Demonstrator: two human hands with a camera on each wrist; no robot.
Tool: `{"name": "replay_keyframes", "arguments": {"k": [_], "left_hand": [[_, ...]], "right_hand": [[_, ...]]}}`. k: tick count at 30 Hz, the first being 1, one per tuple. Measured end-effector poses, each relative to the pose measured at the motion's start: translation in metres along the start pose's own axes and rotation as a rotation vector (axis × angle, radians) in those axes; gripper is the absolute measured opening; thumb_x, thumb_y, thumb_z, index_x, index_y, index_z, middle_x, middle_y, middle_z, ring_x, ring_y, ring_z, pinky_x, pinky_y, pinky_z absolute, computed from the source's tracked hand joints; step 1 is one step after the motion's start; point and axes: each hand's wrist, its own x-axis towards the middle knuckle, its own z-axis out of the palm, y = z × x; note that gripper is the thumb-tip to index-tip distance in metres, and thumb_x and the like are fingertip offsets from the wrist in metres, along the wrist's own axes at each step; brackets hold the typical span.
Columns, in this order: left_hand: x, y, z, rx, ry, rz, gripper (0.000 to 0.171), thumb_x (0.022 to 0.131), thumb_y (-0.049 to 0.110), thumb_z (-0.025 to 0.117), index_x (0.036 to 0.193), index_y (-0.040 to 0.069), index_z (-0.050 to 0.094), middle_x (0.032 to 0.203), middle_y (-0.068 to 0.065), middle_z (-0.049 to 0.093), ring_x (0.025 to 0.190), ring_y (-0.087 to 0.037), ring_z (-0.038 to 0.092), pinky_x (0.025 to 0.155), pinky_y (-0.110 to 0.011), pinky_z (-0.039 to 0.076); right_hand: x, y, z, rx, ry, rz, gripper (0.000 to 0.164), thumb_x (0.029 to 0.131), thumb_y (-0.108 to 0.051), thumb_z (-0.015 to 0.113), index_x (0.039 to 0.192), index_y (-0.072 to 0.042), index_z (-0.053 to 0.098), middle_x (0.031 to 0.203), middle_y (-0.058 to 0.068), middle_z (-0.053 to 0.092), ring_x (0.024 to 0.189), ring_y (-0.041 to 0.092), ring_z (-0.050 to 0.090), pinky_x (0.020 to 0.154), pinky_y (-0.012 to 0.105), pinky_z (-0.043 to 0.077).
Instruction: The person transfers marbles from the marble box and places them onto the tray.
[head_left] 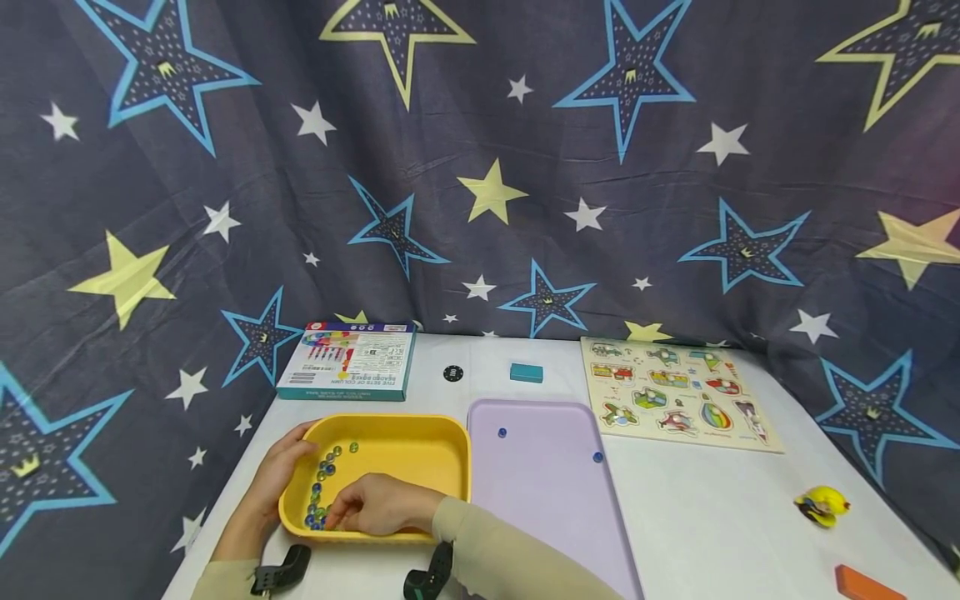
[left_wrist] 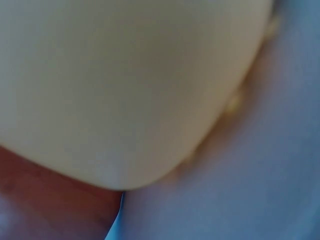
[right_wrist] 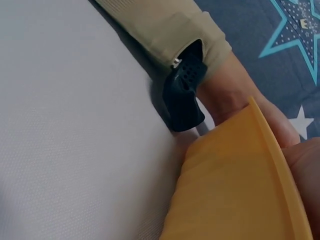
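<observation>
A yellow tray stands tilted toward me or level, I cannot tell which; several blue and green glass marbles lie along its left side. My left hand grips the tray's left rim from outside. Inside the tray, my right hand reaches down with bent fingers, its fingertips at the marbles in the near left corner. Whether a marble sits between those fingertips is hidden. The tray's wall fills much of the left wrist view, blurred. From the right wrist, the tray's outer side shows, with the left hand beyond it.
A lilac tray with two blue marbles adjoins the yellow one. Behind are a boxed toy, a black round chip, a teal block and a picture puzzle board. A rubber duck and orange block lie right.
</observation>
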Motion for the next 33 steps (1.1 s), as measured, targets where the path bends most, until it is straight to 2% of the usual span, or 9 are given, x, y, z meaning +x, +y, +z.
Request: {"name": "replay_keyframes", "arguments": {"k": [6,11,15,18,22,26,28,33], "left_hand": [[0.0,0.0,0.0,0.0,0.0,-0.012,0.043,0.091,0.021,0.04,0.134,0.014,0.041,0.13,-0.008,0.043,0.11,-0.022,0.043,0.086,-0.02,0.04],[0.0,0.001,0.001,0.005,0.007,-0.029,0.043,0.09,0.021,0.041,0.133,0.015,0.041,0.131,-0.007,0.043,0.111,-0.022,0.043,0.085,-0.018,0.04],[0.0,0.001,0.003,0.007,0.013,-0.04,0.044,0.089,0.021,0.041,0.133,0.016,0.041,0.131,-0.006,0.044,0.111,-0.023,0.043,0.085,-0.018,0.041],[0.0,0.002,0.003,0.013,0.021,-0.038,0.044,0.089,0.021,0.041,0.133,0.017,0.042,0.13,-0.006,0.044,0.108,-0.023,0.044,0.084,-0.019,0.041],[0.0,0.002,0.002,0.014,0.021,-0.029,0.043,0.089,0.02,0.041,0.132,0.016,0.043,0.128,-0.007,0.045,0.105,-0.024,0.045,0.084,-0.022,0.042],[0.001,0.001,0.002,0.015,0.017,-0.02,0.043,0.089,0.02,0.041,0.131,0.015,0.043,0.126,-0.008,0.047,0.102,-0.024,0.046,0.082,-0.024,0.042],[0.002,0.001,0.001,0.014,0.02,-0.019,0.042,0.089,0.019,0.041,0.131,0.015,0.044,0.126,-0.008,0.047,0.102,-0.024,0.046,0.082,-0.024,0.042],[0.001,0.0,0.002,0.007,0.022,-0.026,0.043,0.09,0.019,0.04,0.133,0.015,0.042,0.128,-0.008,0.046,0.105,-0.024,0.045,0.084,-0.024,0.041]], "right_hand": [[-0.002,-0.001,0.0,0.03,-0.002,0.008,0.01,0.085,-0.013,0.058,0.08,-0.018,0.065,0.07,-0.007,0.058,0.063,0.006,0.047,0.061,0.018,0.038],[-0.005,0.001,0.0,0.002,0.087,-0.001,0.009,0.087,-0.017,0.055,0.082,-0.019,0.063,0.074,-0.009,0.058,0.066,0.005,0.048,0.063,0.019,0.038],[-0.013,0.002,-0.006,-0.083,0.219,-0.014,0.014,0.09,-0.022,0.051,0.085,-0.021,0.064,0.079,-0.013,0.058,0.071,0.002,0.049,0.069,0.019,0.039],[-0.023,0.003,-0.014,-0.101,0.31,-0.04,0.014,0.09,-0.027,0.051,0.085,-0.022,0.064,0.078,-0.014,0.057,0.07,0.002,0.049,0.067,0.019,0.04],[-0.037,0.009,-0.026,-0.043,0.45,-0.124,0.007,0.087,-0.03,0.057,0.085,-0.024,0.061,0.074,-0.012,0.054,0.063,0.004,0.046,0.056,0.019,0.039],[-0.051,0.02,-0.037,0.01,0.652,-0.238,0.008,0.085,-0.025,0.061,0.09,-0.02,0.061,0.074,-0.009,0.054,0.059,0.005,0.045,0.05,0.019,0.038],[-0.058,0.027,-0.045,0.026,0.744,-0.262,0.01,0.085,-0.023,0.061,0.093,-0.017,0.062,0.075,-0.008,0.054,0.059,0.006,0.045,0.05,0.018,0.039],[-0.075,0.042,-0.068,0.116,0.914,-0.273,0.01,0.084,-0.014,0.062,0.094,-0.014,0.063,0.077,0.0,0.058,0.059,0.015,0.047,0.048,0.02,0.039]]}}
